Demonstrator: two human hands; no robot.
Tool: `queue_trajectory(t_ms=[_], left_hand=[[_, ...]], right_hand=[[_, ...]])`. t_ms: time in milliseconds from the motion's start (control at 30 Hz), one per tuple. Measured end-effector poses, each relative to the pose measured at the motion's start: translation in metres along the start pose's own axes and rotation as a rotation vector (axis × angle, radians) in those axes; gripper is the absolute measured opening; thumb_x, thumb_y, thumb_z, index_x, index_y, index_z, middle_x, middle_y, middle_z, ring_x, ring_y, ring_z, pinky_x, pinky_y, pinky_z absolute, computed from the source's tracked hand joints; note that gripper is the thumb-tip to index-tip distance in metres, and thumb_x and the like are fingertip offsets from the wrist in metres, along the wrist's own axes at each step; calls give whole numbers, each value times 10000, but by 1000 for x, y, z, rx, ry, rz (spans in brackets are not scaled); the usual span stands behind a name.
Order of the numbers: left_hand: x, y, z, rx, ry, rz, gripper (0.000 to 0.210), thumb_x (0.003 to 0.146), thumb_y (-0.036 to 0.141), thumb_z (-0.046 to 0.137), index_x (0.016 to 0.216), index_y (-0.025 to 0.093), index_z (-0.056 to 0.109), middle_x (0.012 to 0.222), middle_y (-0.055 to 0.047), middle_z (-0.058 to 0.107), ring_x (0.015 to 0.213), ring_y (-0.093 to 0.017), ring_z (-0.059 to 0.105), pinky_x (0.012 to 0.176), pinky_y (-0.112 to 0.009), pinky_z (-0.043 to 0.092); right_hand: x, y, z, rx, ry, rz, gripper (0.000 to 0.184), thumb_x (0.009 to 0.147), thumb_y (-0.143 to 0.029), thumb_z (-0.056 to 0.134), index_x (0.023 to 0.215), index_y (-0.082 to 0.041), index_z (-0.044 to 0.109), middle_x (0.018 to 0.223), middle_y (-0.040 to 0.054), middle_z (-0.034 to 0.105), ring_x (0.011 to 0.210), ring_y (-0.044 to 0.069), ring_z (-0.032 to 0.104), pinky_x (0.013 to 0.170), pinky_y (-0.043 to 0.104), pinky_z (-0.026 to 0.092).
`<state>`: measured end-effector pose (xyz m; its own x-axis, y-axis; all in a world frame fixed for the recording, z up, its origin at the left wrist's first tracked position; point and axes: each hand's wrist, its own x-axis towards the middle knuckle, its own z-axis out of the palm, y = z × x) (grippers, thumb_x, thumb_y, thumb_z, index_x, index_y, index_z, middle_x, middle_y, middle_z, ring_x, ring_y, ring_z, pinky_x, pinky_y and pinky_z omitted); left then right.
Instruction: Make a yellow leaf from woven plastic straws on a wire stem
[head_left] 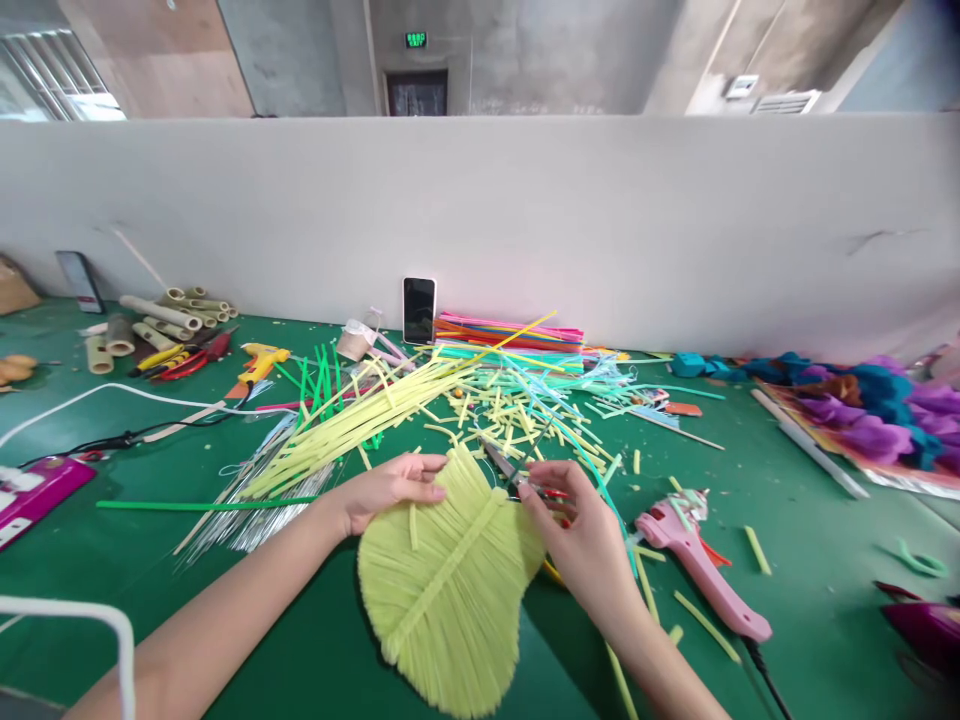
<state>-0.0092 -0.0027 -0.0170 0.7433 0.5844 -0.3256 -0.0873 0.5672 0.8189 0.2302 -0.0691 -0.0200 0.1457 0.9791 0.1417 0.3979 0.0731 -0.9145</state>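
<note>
A large yellow-green leaf made of pipe cleaners (442,590), with a raised midrib, tilts up in front of me. My left hand (397,490) pinches its upper left edge between thumb and fingers. My right hand (574,515) is closed at the upper right edge, thumb and fingertips together by the midrib's end; what they grip is too small to make out. Pliers or scissors with dark blades (501,460) show just behind the leaf, and red handle parts lie partly hidden by my right fingers. A short yellow-green strip (413,527) rests on the leaf.
Yellow pipe cleaners (360,420) and cut bits cover the green table's middle. A pink glue gun (705,570) lies right, a yellow glue gun (262,362) left. A phone (419,310) leans on the white partition (480,210). Bamboo tubes (169,315) and a power strip (52,500) are left, purple flowers (862,420) right.
</note>
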Motion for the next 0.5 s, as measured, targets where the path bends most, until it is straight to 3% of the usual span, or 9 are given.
queue_trajectory(t_ms=[67, 133, 267, 367, 500], left_hand=[[1, -3, 1, -27, -22, -7, 569, 751, 183, 754, 1293, 175, 578, 1177, -149, 696, 984, -256, 705, 869, -357, 528], [2, -6, 3, -49, -61, -9, 588, 755, 173, 745, 1313, 184, 560, 1191, -149, 689, 994, -256, 701, 880, -357, 522], [1, -2, 11, -44, -63, 26, 528, 764, 193, 737, 1269, 170, 586, 1147, -151, 701, 965, -258, 707, 880, -361, 520], [-7, 17, 20, 37, 24, 108, 478, 782, 237, 728, 1235, 155, 599, 1159, -153, 691, 981, -268, 699, 905, -372, 514], [-31, 57, 41, 395, 247, 322, 443, 867, 298, 643, 1288, 181, 566, 1175, -114, 685, 1014, -273, 679, 888, -375, 534]], right_hand=[[-1, -3, -1, -121, 82, -139, 155, 877, -379, 594, 923, -231, 608, 1201, 113, 584, 1058, 260, 593, 857, 413, 498], [-2, -5, 0, -254, 86, -250, 134, 873, -359, 599, 884, -246, 669, 1251, 112, 534, 1190, 303, 508, 936, 491, 460], [-8, -16, 4, -511, 106, -412, 154, 876, -336, 608, 927, -299, 748, 1439, 93, 382, 1383, 413, 252, 1016, 646, 338], [-13, -30, 3, -618, 198, -513, 220, 894, -281, 584, 1058, -311, 727, 1550, 62, 248, 1429, 447, 131, 1043, 675, 271], [-18, -47, -2, -510, 261, -545, 251, 916, -254, 549, 1124, -301, 681, 1509, 83, 319, 1415, 386, 230, 1088, 608, 269]])
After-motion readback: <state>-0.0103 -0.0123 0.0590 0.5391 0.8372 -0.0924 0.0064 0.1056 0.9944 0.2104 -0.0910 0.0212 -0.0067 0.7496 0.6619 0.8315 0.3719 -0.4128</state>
